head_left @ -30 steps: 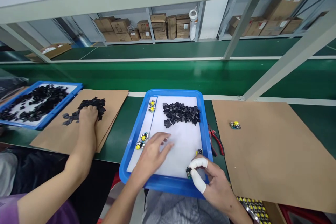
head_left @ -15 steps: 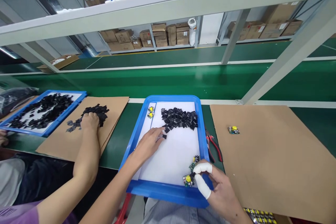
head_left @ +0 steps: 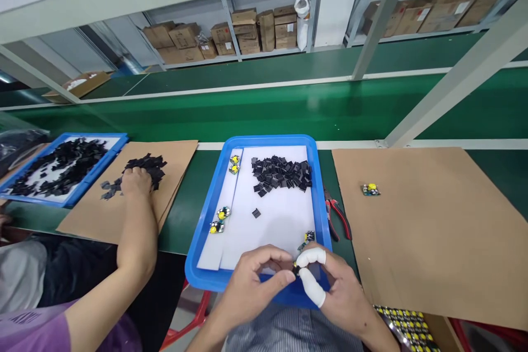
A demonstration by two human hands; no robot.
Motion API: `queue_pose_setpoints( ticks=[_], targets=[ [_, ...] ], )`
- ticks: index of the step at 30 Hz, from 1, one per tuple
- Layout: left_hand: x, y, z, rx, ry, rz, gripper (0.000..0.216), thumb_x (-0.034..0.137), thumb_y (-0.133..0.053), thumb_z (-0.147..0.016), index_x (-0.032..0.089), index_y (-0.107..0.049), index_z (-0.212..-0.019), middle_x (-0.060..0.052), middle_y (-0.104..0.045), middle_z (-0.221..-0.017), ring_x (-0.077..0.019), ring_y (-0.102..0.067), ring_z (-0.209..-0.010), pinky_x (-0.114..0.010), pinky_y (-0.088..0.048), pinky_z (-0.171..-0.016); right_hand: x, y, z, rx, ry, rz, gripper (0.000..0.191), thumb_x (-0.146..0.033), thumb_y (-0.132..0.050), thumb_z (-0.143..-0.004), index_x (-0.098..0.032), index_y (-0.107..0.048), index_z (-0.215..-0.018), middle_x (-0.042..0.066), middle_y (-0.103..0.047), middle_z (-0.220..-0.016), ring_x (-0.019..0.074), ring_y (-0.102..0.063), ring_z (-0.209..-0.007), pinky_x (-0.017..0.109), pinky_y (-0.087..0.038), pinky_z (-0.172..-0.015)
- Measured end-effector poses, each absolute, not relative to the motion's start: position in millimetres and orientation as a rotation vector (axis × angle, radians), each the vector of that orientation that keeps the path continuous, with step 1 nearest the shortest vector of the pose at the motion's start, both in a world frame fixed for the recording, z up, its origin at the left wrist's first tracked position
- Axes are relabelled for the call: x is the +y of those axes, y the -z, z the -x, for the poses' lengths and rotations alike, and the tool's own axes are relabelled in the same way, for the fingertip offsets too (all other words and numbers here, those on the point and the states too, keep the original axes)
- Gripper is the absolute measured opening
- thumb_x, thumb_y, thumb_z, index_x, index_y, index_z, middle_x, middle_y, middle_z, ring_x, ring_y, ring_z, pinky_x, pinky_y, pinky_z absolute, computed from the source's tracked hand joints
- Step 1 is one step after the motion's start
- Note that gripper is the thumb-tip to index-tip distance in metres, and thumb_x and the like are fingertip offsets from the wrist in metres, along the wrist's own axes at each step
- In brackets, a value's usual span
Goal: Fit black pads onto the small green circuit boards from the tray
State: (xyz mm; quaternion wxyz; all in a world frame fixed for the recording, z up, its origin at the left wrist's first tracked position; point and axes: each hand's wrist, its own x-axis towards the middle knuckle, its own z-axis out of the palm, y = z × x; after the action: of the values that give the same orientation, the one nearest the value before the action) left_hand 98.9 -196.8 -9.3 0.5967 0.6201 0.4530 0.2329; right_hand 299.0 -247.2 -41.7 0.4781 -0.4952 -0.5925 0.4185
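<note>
at the tray's (head_left: 201, 280) near rim, bare sheet (head_left: 276, 231) beyond; left hand (head_left: 253, 283) and right hand (head_left: 340, 292) fingers together pinch one part (head_left: 295, 269).

A pile (head_left: 282, 173) lies at the tray's (head_left: 268, 139) far end. Pliers (head_left: 338, 220) lie just right of it, then cardboard (head_left: 433, 242) bearing a board (head_left: 370, 189).

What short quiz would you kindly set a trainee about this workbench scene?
1. True or false: the left hand and right hand meet at a small part over the near rim of the middle blue tray.
2. The red-handled pliers lie: A in the tray; B just right of the tray; C on the left cardboard.
3. What lies alone on the right cardboard sheet?
Key: 1 true; 2 B; 3 a small circuit board with a yellow part.
</note>
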Motion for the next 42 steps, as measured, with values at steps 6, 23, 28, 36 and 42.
queue_pose_setpoints(
  ticks=[6,23,28,36,42],
  targets=[
    [-203,17,-106,1.009,-0.681,-1.257,0.009,0.026,-0.079,-0.086,0.018,-0.077,-0.089,-0.005,-0.074,-0.089,-0.0162,-0.068,-0.082,-0.025,-0.055,-0.077,-246,42,-294,-1.461,-1.034,1.214,0.012,-0.013,-0.057,-0.091,-0.025,-0.061,-0.093,-0.001,-0.06,-0.081,0.0168,-0.063,-0.079,0.026,-0.05,-0.071],
    [-203,20,-109,1.018,-0.813,-1.484,0.01,0.009,-0.07,-0.086,0.019,-0.073,-0.084,-0.003,-0.075,-0.084,-0.0163,-0.07,-0.078,-0.027,-0.055,-0.074,-243,40,-283,-1.347,-1.02,1.258,0.018,-0.007,-0.06,-0.084,-0.023,-0.064,-0.089,-0.002,-0.064,-0.08,0.015,-0.063,-0.075,0.025,-0.049,-0.069],
    [-208,22,-111,0.961,-1.013,-1.673,0.023,0.001,-0.068,-0.084,0.022,-0.071,-0.091,-0.002,-0.073,-0.086,-0.0169,-0.07,-0.08,-0.028,-0.057,-0.074,-243,39,-280,-1.282,-1.003,1.3,0.021,-0.005,-0.06,-0.082,-0.024,-0.066,-0.089,-0.002,-0.065,-0.082,0.0139,-0.063,-0.076,0.024,-0.049,-0.07],
    [-207,19,-111,0.777,-0.821,-1.537,0.015,0.006,-0.072,-0.085,0.021,-0.077,-0.087,-0.004,-0.073,-0.076,-0.0155,-0.066,-0.068,-0.026,-0.054,-0.063,-240,37,-295,-1.333,-1.214,1.091,0.017,-0.013,-0.062,-0.093,-0.024,-0.073,-0.099,0.002,-0.069,-0.088,0.0157,-0.063,-0.078,0.028,-0.051,-0.072],
    [-214,12,-107,0.904,-0.806,-1.513,0.013,0.011,-0.07,-0.089,0.022,-0.071,-0.095,-0.003,-0.07,-0.087,-0.0164,-0.067,-0.079,-0.029,-0.056,-0.076,-239,39,-299,-1.288,-1.057,1.172,0.018,-0.013,-0.062,-0.094,-0.024,-0.074,-0.102,0.003,-0.069,-0.089,0.0177,-0.066,-0.081,0.03,-0.053,-0.073]
  ],
)
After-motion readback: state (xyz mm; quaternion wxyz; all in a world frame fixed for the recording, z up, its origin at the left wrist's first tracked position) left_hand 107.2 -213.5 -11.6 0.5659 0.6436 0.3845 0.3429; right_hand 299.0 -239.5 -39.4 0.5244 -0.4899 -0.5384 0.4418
